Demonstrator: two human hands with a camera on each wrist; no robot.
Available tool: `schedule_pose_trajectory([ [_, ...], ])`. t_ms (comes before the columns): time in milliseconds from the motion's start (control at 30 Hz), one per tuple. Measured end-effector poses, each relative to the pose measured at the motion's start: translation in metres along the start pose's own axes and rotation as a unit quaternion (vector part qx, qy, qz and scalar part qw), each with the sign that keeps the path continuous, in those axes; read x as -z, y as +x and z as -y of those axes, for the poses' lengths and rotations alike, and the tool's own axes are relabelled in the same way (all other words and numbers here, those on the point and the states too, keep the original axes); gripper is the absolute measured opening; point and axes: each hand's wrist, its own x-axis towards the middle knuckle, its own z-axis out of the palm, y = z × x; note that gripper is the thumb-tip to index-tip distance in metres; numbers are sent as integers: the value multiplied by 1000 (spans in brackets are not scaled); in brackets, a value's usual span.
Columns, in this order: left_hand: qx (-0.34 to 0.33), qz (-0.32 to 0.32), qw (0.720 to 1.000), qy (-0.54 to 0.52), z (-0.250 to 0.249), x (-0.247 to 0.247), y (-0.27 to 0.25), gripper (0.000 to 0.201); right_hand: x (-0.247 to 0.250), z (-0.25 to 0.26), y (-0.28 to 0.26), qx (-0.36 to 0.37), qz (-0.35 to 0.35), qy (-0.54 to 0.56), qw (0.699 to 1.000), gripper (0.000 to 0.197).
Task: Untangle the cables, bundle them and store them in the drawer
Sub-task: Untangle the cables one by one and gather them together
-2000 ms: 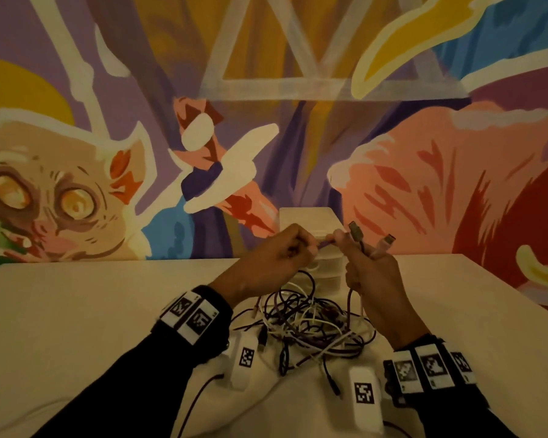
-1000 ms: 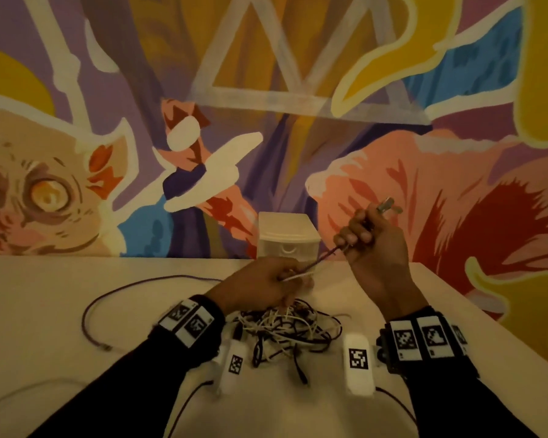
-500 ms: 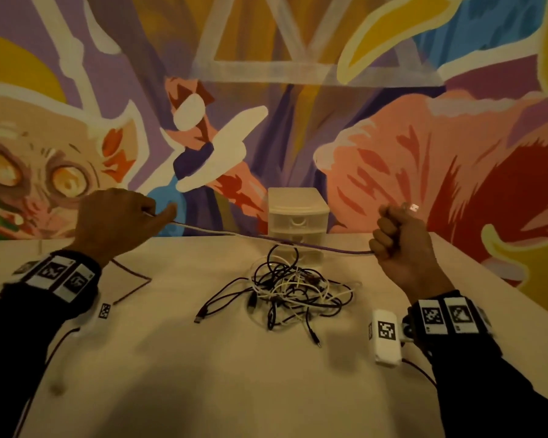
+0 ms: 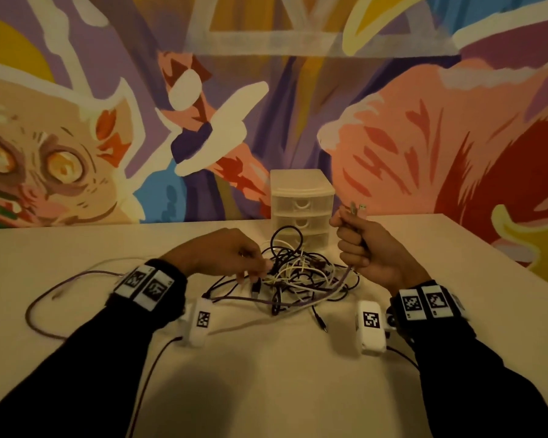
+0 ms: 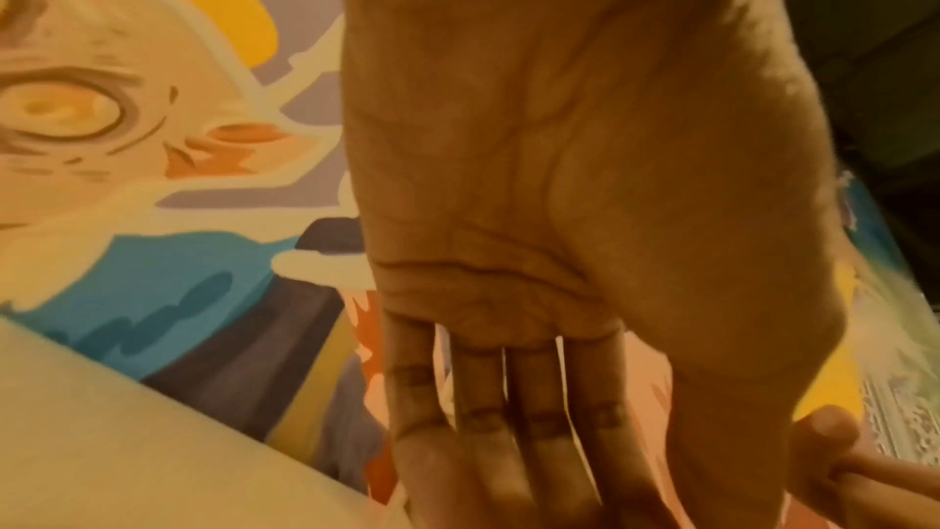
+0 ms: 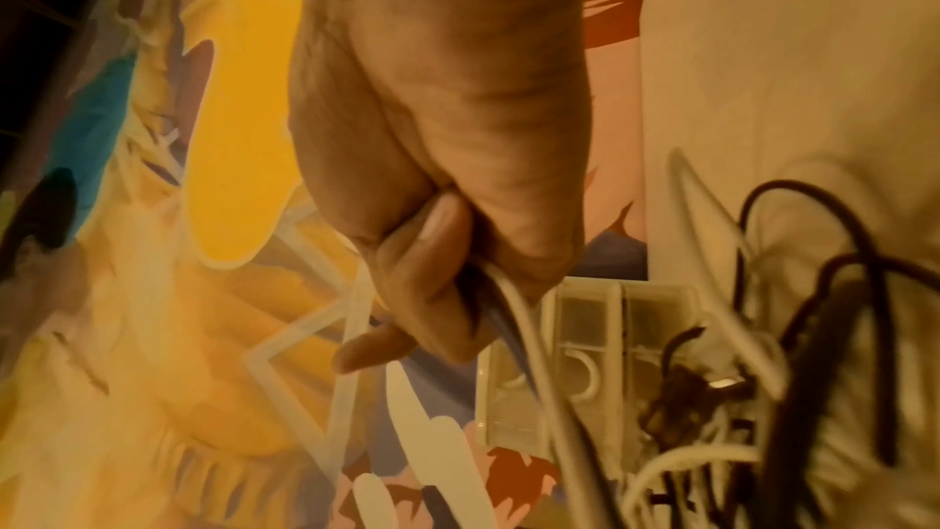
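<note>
Gripping the plug ends of a thin purple cable (image 4: 285, 303) in a raised fist, the person's right hand (image 4: 366, 248) stands just right of the tangled heap of black, white and purple cables (image 4: 298, 273) in the middle of the pale table (image 4: 76, 248). The right wrist view shows those fingers (image 6: 412, 296) curled tight round cable strands. From the fist the purple cable drops to the table, crosses the near edge of the heap and runs off left, passing behind the left wrist and looping wide on the left of the table. The left hand (image 4: 222, 252) is low at the left edge of the heap, fingertips down among the strands; whether they pinch one I cannot tell, though the left wrist view shows the palm flat and the fingers (image 5: 488, 417) straight, side by side. Beyond the heap, against the painted mural wall (image 4: 393, 121), stands a small translucent white plastic drawer unit (image 4: 301, 203), its three drawers closed.
</note>
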Motion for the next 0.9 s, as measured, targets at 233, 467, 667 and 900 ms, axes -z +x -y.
schedule_pose_trajectory([
  [233,42,-79,983,-158,22,-27,35,18,12,-23,8,-59,-59,-102,991,36],
  [467,98,-178,939,-277,63,-38,37,8,8,-38,16,-54,-85,-203,974,36],
  [667,91,-123,947,-281,72,-48,32,14,8,-42,17,-38,-102,-219,970,39],
  [900,120,-125,979,-110,67,-51,42,40,8,-44,16,-27,-117,-231,965,37],
])
